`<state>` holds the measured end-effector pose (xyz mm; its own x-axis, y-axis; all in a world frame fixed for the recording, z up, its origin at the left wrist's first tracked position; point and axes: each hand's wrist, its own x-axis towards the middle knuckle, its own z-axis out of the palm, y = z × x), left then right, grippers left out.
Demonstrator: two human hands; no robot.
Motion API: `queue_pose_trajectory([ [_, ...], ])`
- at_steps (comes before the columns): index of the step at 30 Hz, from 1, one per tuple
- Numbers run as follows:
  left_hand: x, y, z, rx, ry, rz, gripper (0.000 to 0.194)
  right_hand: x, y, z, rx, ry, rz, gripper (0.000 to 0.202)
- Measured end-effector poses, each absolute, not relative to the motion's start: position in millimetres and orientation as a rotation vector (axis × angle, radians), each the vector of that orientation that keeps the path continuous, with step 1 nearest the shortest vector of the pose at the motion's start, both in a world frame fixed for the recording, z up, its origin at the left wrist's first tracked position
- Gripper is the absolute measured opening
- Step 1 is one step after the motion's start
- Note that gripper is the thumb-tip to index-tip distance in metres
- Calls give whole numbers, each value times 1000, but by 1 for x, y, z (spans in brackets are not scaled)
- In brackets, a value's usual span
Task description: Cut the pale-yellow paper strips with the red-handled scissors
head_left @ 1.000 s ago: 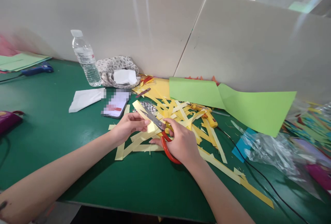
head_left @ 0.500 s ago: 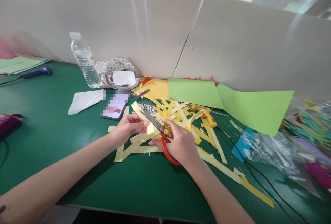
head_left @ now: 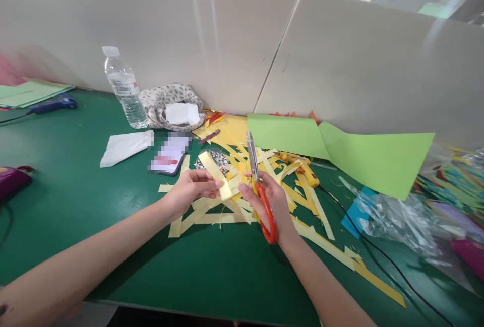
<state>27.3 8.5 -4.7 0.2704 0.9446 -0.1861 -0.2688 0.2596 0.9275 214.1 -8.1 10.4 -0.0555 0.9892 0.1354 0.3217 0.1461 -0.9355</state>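
Between the thumb and fingers of my left hand [head_left: 194, 188] is a pale yellow paper strip [head_left: 216, 172], tilted with its upper end to the left. My right hand [head_left: 270, 198] is closed on a pair of scissors [head_left: 267, 211] with red handles. The blades are together, point away from me and stand apart from the strip. Beneath both hands lies a loose heap of yellow paper strips [head_left: 219, 217]. A round container of small beads or gems [head_left: 218, 160] shows partly behind the held strip.
A water bottle [head_left: 126, 95], a patterned pouch [head_left: 155, 103], a tissue [head_left: 124, 148] and a phone [head_left: 172, 153] stand or lie at the left. Rightward are a yellow glue gun [head_left: 310, 177] with a black cord, green paper [head_left: 374, 160] and clear plastic wrap [head_left: 397, 221].
The scissors have left the paper strip, swung upright and moved right with my right hand; their blades have come together. My left hand still holds the strip, shifted slightly.
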Motion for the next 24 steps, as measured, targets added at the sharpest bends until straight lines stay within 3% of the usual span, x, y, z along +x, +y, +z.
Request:
queue_pose_trajectory([
  [7, 36, 0, -3, 987, 958, 928, 11, 208, -11, 10, -1254, -1486, 1231, 44],
  [24, 21, 19, 0, 840, 976, 1147, 17, 207, -16, 11, -1248, -1533, 1228, 38],
])
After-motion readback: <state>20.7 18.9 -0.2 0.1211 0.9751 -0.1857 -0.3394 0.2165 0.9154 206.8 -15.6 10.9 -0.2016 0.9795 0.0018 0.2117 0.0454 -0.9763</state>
